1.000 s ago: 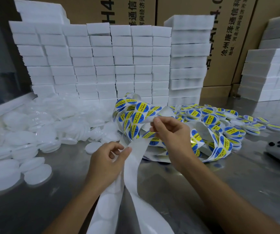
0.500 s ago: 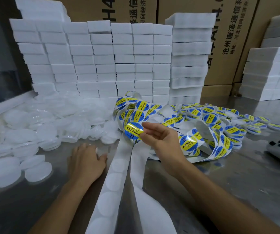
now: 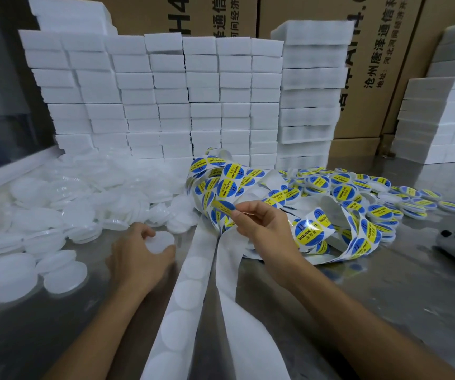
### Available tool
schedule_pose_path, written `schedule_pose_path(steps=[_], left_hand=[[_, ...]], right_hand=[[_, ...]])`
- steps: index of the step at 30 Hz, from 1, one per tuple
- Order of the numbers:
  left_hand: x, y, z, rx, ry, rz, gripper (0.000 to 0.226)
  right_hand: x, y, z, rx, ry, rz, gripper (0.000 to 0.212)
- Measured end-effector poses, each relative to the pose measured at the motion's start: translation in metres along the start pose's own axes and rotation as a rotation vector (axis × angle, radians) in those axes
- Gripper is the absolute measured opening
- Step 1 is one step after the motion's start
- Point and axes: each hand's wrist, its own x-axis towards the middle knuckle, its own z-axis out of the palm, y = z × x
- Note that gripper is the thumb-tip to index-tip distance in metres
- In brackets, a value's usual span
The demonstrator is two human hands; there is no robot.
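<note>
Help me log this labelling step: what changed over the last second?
The left hand let go of the backing strip, moved left to the table and took hold of a white lid. The right hand peeled a sticker off the strip and now pinches it, free. The labelled lids and foam stacks stayed put.

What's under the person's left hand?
A white round lid, gripped by the left hand at the metal table. The lid's near part, and anything beneath it, is covered.
</note>
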Motion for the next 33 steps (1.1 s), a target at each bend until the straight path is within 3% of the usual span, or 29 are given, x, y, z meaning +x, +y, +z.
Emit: schedule_pose_path(steps=[4,7,11,15,17,20,22,26,31,33], left_hand=[[-0.012,0.023,-0.001,-0.167,0.206,0.49,0.032],[-0.025,0.038,-0.002,-0.204,0.228,0.738,0.032],[-0.036,0.049,-0.001,-0.219,0.212,0.833,0.03],[-0.038,0.05,-0.001,-0.267,0.18,0.859,0.032],[-0.039,0.053,0.001,-0.431,0.123,0.709,0.04],[-0.041,0.061,-0.001,-1.004,-0.168,0.104,0.048],[-0.037,0.059,-0.003,-1.188,-0.293,-0.113,0.038],[-0.035,0.058,-0.007,-1.281,-0.371,-0.215,0.02],[-0.033,0.056,-0.008,-1.345,-0.325,-0.289,0.027],[-0.032,0.053,-0.009,-1.357,-0.311,-0.317,0.028]], right_hand=[[0.0,0.0,0.0,-0.026,0.002,0.023,0.015],[0.0,0.002,0.001,-0.008,0.022,-0.01,0.016],[-0.003,0.005,0.002,0.055,-0.063,-0.018,0.041],[-0.004,0.005,0.005,0.105,-0.099,-0.043,0.045],[-0.004,0.005,0.004,0.129,-0.085,-0.059,0.044],[-0.003,0.005,0.002,0.139,-0.083,-0.071,0.041],[-0.002,0.005,0.001,0.139,-0.08,-0.073,0.039],[-0.003,0.005,0.004,0.1,-0.049,-0.08,0.033],[0.002,0.0,0.0,0.04,0.117,-0.086,0.006],[0.005,-0.003,-0.006,0.076,0.116,-0.073,0.005]])
